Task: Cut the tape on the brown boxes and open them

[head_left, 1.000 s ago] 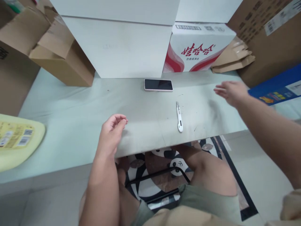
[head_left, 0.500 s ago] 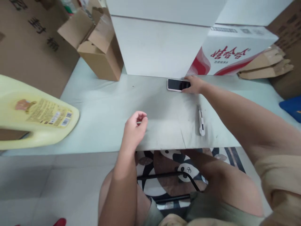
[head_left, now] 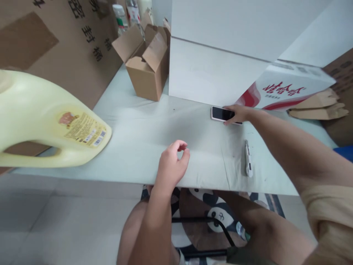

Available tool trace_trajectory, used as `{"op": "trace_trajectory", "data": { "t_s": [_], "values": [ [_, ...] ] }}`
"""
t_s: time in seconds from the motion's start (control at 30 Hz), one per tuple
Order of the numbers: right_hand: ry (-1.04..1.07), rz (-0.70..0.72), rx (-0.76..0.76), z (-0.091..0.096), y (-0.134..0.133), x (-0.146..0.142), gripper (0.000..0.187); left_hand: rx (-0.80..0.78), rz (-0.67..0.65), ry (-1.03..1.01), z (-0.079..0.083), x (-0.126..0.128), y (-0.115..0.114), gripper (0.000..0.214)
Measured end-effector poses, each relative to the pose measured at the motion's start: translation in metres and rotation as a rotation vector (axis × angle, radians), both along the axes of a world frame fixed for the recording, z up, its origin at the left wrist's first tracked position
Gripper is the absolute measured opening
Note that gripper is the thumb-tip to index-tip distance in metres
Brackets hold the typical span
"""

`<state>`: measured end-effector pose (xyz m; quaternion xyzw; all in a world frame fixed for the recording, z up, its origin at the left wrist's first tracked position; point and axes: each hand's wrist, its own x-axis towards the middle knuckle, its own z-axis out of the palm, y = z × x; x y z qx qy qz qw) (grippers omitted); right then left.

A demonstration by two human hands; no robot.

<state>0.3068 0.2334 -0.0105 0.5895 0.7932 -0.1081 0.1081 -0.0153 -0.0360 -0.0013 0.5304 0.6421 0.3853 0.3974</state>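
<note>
Right of centre in the frame, a dark-screened phone lies flat on a pale table. The right hand pinches it across its right half, fingers at the far edge, thumb at the near one; the left end juts out uncovered. At frame centre, the left hand is loosely curled, thumb apart from fingertips.

On the counter, a pale yellow jug sits at left, near an open cardboard box beside stacked white cartons.
</note>
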Motion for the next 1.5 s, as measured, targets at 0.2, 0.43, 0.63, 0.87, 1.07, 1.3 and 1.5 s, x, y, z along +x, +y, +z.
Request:
{"op": "trace_trajectory", "data": {
  "t_s": [0.2, 0.43, 0.63, 0.87, 1.07, 1.3, 1.5],
  "values": [
    [-0.088, -0.087, 0.062, 0.030, -0.037, -0.039, 0.085, 0.053, 0.082, -0.086, 0.006, -0.015, -0.009, 0.012],
    [0.125, 0.127, 0.256, 0.047, -0.067, -0.204, 0.076, 0.128, 0.148, -0.199, 0.018, -0.021, -0.017, 0.013],
    [0.423, 0.235, 0.296, 0.029, 0.004, -0.329, 0.087, 0.122, 0.148, -0.217, 0.014, -0.027, -0.022, 0.014],
    [0.540, 0.138, 0.354, 0.040, -0.016, -0.298, 0.086, 0.195, 0.301, -0.270, 0.019, -0.044, -0.027, 0.011],
    [0.822, 0.064, 0.459, 0.058, -0.181, -0.187, 0.053, 0.383, 0.772, -0.282, 0.014, -0.061, -0.028, 0.014],
    [1.078, -0.146, 0.684, 0.009, -0.303, -0.074, 0.037, 0.510, 0.320, -0.545, 0.008, -0.032, -0.021, 0.050],
    [1.213, 0.016, 0.777, -0.007, -0.313, -0.032, 0.085, 0.466, -0.084, -0.494, 0.003, 0.015, -0.009, 0.051]
  ]
}}
